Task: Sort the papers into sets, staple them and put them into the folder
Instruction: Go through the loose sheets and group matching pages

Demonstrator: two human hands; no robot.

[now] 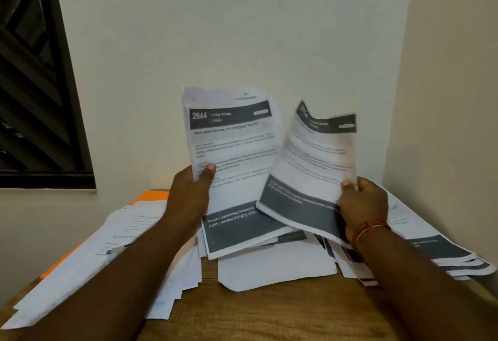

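Single head-worn wide-angle view, looking forward and slightly down, close over the tabletop (269, 313), facing a white wall (242, 30) corner

printed sheets (234, 152): upright, raised | loose papers (275, 268): scattered flat | orange folder (151, 196): partly beneath them

light: dim, warm, flat on the wall (242, 30) | window (35, 84) dark | blur: sheet (318, 152) in my right hand (363, 203) smeared, print unreadable; papers (234, 152) in my left hand (188, 192) sharper, heading legible | shadow: my forearms (107, 286) dark | edges: table (269, 313) stretched, soft
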